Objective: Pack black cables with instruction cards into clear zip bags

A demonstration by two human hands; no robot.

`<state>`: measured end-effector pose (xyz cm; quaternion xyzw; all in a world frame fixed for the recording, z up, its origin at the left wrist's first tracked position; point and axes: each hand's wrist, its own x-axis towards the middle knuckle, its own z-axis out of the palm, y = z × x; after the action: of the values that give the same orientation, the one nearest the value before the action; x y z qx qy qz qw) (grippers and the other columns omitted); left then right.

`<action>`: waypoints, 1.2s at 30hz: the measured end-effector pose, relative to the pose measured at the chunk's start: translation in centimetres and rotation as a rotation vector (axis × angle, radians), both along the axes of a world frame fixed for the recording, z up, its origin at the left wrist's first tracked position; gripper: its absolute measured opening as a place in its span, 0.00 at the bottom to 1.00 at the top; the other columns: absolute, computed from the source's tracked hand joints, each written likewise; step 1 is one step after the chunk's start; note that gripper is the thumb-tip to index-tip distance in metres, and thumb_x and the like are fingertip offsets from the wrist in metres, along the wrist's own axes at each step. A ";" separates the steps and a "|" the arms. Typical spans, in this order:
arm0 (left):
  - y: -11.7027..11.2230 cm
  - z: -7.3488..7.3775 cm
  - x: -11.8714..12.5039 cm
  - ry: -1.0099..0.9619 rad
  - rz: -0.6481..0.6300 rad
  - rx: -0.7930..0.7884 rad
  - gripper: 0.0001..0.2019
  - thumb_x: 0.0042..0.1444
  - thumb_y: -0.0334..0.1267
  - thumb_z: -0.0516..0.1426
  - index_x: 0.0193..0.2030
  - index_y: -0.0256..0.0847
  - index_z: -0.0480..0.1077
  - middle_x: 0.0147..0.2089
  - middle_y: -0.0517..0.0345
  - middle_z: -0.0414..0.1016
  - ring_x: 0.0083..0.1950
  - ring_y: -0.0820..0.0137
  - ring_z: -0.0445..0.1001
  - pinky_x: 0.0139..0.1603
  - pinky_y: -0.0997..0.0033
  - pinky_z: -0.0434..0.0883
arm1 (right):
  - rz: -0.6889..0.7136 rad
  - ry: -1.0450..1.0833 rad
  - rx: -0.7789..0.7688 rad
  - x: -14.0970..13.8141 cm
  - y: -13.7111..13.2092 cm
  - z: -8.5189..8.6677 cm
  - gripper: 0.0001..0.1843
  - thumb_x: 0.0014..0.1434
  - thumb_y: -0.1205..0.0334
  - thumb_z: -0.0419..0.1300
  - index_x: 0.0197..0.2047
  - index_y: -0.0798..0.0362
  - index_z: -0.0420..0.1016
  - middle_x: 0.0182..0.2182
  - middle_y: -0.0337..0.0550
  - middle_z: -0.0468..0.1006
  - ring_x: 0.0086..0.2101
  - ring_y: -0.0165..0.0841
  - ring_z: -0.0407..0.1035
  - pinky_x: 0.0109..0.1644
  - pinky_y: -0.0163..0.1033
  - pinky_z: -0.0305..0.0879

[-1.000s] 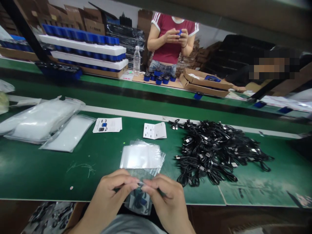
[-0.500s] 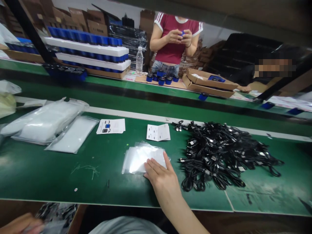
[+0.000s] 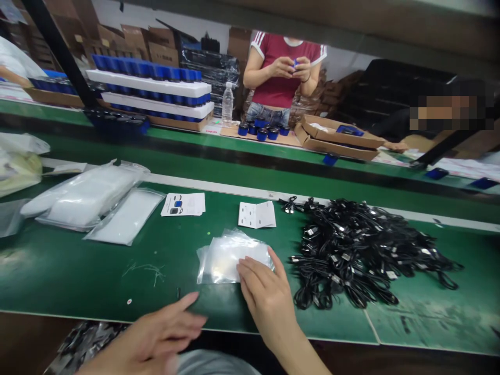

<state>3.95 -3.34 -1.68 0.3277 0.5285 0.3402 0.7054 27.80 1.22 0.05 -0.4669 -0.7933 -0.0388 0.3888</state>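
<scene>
Right hand (image 3: pixel 269 297) loosely spread over clear bags (image 3: pixel 226 258), mid-frame; left hand (image 3: pixel 156 333), lower left, fingers apart, empty; upper right, carton (image 3: pixel 339 148) holding a blue piece (image 3: pixel 349 130).

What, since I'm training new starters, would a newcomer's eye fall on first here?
The big tangled heap of thin black cables on the right of the flat green tabletop jumps out. Next comes the right hand, touching flat clear plastic bags at centre, with the left hand lower left. At back left, small blue pieces sit in stacked flat white trays.
</scene>
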 end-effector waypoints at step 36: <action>3.4 4.7 7.4 0.713 -0.210 0.958 0.10 0.57 0.36 0.54 0.41 0.49 0.76 0.30 0.66 0.77 0.29 0.77 0.76 0.29 0.86 0.71 | 0.204 1.018 -1.003 -0.7 -1.4 2.8 0.12 0.56 0.58 0.59 0.30 0.58 0.77 0.23 0.41 0.78 0.25 0.29 0.73 0.32 0.32 0.70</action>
<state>11.30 0.10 3.04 0.7530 0.4852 0.3380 0.2886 27.07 -0.15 2.88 -0.4730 -0.4756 0.5889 0.4508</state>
